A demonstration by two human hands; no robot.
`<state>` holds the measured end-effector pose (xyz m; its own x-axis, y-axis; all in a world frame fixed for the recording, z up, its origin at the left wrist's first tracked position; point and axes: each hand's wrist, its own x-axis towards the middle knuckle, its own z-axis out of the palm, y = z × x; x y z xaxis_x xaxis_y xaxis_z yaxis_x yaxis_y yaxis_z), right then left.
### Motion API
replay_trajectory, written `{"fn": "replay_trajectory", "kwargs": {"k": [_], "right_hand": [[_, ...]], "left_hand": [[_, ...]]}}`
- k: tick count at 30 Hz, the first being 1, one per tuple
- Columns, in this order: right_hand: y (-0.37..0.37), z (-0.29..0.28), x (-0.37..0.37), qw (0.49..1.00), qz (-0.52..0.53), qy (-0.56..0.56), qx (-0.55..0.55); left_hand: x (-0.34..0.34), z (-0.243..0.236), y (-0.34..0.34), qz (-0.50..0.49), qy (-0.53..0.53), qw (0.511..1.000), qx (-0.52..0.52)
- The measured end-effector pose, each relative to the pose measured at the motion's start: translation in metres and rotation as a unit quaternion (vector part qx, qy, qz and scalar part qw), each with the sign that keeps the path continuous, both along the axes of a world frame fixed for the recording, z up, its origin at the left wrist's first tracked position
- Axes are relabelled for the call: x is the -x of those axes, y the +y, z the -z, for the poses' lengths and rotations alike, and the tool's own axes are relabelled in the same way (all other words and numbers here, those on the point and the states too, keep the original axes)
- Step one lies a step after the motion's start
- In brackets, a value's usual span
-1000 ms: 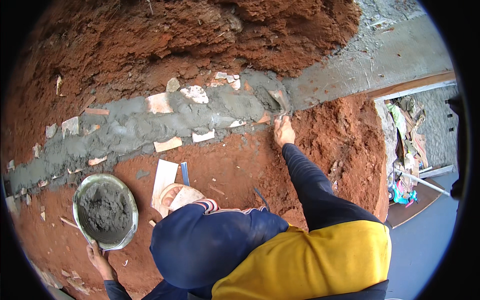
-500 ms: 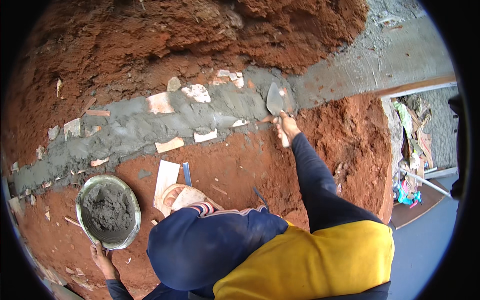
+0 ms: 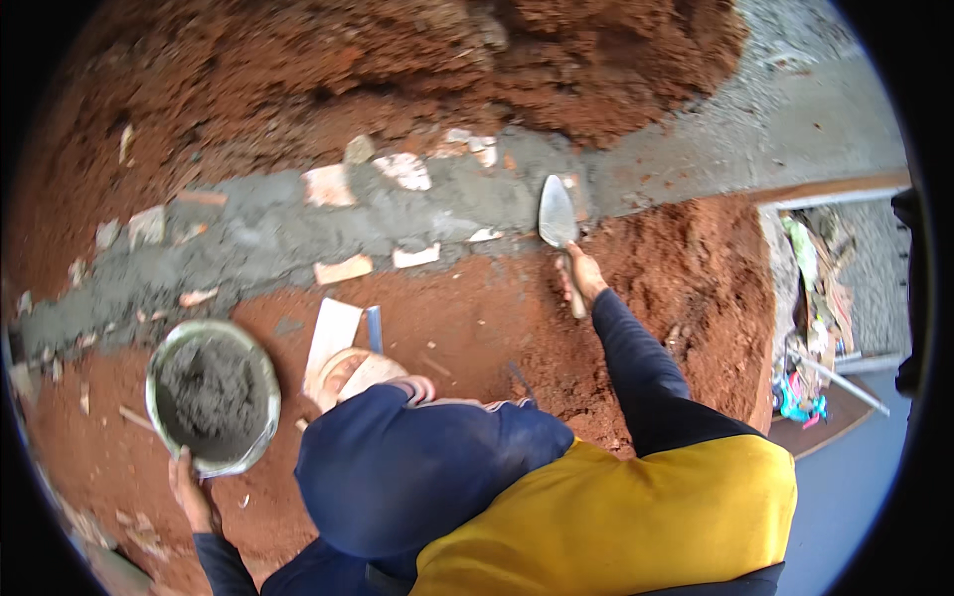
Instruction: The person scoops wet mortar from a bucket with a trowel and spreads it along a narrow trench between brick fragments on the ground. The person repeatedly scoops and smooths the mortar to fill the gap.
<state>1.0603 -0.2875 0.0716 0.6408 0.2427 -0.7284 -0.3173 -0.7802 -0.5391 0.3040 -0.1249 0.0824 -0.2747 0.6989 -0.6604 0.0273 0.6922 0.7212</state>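
Red soil [image 3: 467, 323] spreads around a strip of grey mortar [image 3: 268, 233], edged with broken tile [image 3: 343, 269] and running left to right up to a concrete beam [image 3: 735, 149]. At its right end is the trowel [image 3: 556, 214], its blade above the strip; whether it touches the mortar cannot be told. Its tip points away from the person and slightly left, and its long axis runs steeply back toward them, the handle's butt nearest. The right hand [image 3: 583, 273] is wrapped around that handle, its arm reaching forward, the forearm slanting up and left from the yellow shirt [image 3: 636, 507]. The left hand [image 3: 191, 492] is low on the left, fingers upward, touching the near rim of a bucket [image 3: 236, 465] that holds more mortar; whether they close around the rim cannot be told
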Motion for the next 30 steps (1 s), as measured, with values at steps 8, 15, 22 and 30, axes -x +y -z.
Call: {"fn": "replay_trajectory", "kwargs": {"k": [8,15,22,30], "right_hand": [[0.14,-0.042,0.242,0.649,-0.725,-0.212,-0.086],[0.255,0.011,0.406,0.363,-0.862,-0.274,-0.225],[0.255,-0.027,0.389,0.204,-0.905,-0.33,-0.176],[0.302,-0.014,0.397,0.228,-0.93,-0.282,-0.058]], "left_hand": [[-0.033,-0.015,0.005,0.139,0.049,0.987,-0.059],[-0.055,-0.015,0.0,0.228,0.163,0.948,-0.15],[-0.04,-0.008,0.001,0.151,0.098,0.977,-0.113],[-0.052,0.008,0.001,0.297,0.291,0.866,-0.279]]}}
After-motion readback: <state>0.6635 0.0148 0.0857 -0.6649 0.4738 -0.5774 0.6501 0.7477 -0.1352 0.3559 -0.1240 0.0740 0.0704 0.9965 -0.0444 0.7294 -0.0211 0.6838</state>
